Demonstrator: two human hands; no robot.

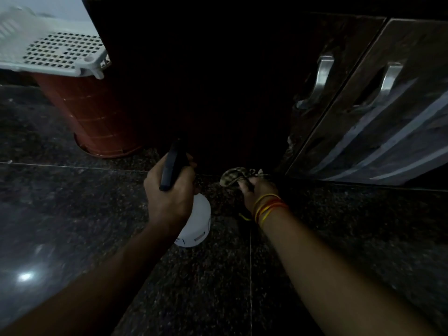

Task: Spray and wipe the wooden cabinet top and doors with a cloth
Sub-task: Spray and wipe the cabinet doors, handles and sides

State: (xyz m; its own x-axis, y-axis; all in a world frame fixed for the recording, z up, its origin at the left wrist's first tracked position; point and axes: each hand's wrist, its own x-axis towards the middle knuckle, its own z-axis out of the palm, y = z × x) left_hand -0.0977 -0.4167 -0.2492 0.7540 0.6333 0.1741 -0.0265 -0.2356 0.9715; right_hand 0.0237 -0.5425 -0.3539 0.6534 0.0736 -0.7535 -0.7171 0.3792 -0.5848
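Observation:
My left hand [169, 195] grips a spray bottle [197, 221] with a white body and a black trigger head, whose nozzle points at the dark side panel of the wooden cabinet [218, 81]. My right hand [257, 192], with red and yellow threads at the wrist, clutches a crumpled checked cloth [231, 177] low against the foot of the cabinet. To the right, two glossy cabinet doors [378, 122] with curved metal handles [317, 81] reflect light. The scene is dim.
A reddish-brown bin [97, 117] with a white perforated lid [55, 52] stands on the floor left of the cabinet. The floor [72, 214] is dark speckled polished stone with thin joint lines.

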